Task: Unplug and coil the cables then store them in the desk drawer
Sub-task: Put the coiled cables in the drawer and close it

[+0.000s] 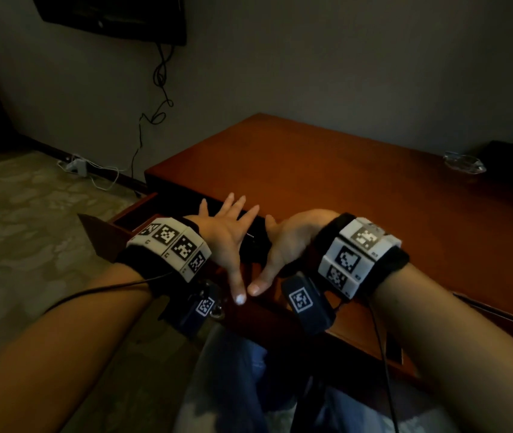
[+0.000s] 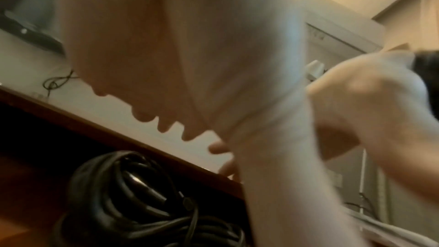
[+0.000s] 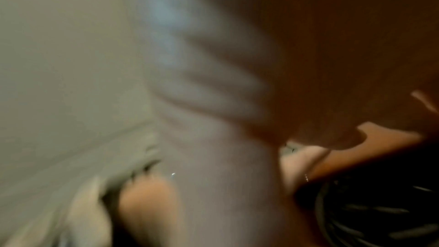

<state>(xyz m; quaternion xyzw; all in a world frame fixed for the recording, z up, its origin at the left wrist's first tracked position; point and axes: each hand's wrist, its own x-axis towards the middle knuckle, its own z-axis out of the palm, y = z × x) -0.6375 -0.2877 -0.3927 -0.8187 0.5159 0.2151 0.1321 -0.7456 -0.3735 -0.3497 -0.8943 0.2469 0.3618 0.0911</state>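
Left hand (image 1: 222, 235) fingers (image 1: 236, 204) spread straight, grasping nothing, right hand (image 1: 292, 235) fingers hidden behind its back, state unclear, both above the open drawer (image 1: 130, 218), coiled black cables (image 2: 133, 200) lying inside, reddish wooden bench (image 1: 327, 170) behind, glass ashtray (image 1: 464, 164) far right.

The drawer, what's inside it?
A coil of black cables lies in the open drawer. In the head view the left hand and right hand cover most of it, so the rest is hidden.

Dim room: grey wall (image 1: 311, 57), patterned carpet (image 1: 30, 229), wall-mounted dark screen (image 1: 111, 17).
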